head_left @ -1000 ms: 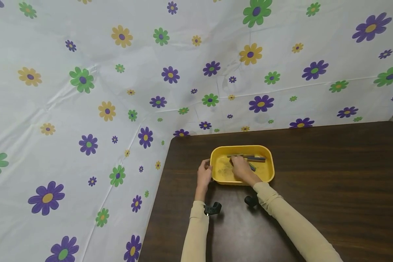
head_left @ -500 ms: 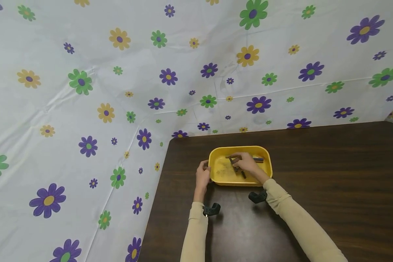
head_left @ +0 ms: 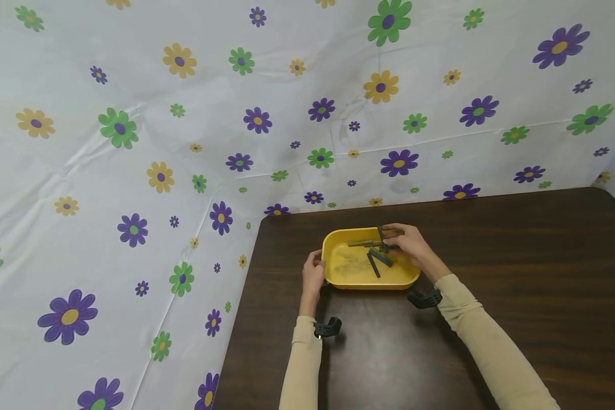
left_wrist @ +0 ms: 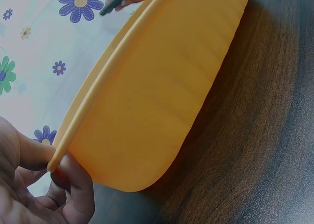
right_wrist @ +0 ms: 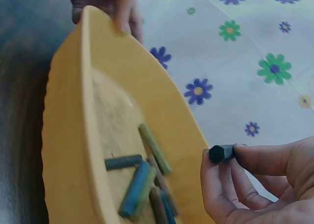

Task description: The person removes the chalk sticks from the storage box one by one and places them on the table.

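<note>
A yellow plastic tray (head_left: 345,272) rests on the table. My left hand (head_left: 313,278) pinches its left rim between thumb and fingers, as the left wrist view shows. In my right hand (right_wrist: 260,182) a dark green six-sided crayon (right_wrist: 223,154) is pinched by thumb and fingertips, raised by the tray's far right side. Inside the tray lie several loose crayons: a blue one (right_wrist: 135,189), an olive one (right_wrist: 155,148) and a dark one (right_wrist: 123,162) show clearly. Others overlap beneath my right hand.
The dark wooden table (head_left: 492,256) extends well to the right of the tray. Behind and to the left hangs a white sheet (head_left: 184,131) with printed flowers. Black wrist devices (head_left: 328,327) sit on both forearms.
My right hand has moved from the tray's middle to its far right, lifting the dark crayon. Crayons in the tray lie at different angles. My left hand stays on the rim.
</note>
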Available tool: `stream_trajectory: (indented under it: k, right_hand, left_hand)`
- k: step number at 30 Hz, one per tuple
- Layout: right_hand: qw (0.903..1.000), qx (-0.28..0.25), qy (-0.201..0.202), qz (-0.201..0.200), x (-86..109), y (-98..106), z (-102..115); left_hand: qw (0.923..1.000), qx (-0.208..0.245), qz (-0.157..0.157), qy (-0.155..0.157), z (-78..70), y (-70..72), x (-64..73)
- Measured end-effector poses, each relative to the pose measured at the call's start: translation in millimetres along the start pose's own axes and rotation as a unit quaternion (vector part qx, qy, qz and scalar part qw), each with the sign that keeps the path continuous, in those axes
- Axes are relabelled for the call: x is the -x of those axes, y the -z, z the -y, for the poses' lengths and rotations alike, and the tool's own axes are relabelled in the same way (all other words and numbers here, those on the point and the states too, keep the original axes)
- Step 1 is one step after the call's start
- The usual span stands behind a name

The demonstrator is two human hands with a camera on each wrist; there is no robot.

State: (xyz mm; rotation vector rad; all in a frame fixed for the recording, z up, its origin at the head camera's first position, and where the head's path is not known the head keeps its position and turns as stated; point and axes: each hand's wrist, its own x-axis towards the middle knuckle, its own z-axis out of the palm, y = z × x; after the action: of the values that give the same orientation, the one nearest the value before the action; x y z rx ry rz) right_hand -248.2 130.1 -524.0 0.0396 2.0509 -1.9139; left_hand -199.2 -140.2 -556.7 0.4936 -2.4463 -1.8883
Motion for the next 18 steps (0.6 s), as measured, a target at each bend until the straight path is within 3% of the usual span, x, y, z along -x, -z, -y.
stream_trajectory:
  k: [5,18]
  right_hand:
    - [0.9997,-0.018,0.003,-0.014,6.3,18,3]
    - [0.9979,-0.053,0.005,-0.037,23.0,66,-2]
  left_hand:
    - [0.9999,0.005,0.002,-0.01,0.2,0.1,2.2]
    - [1.0,0.008,-0.001,0.004,2.6,-1.0,-1.5]
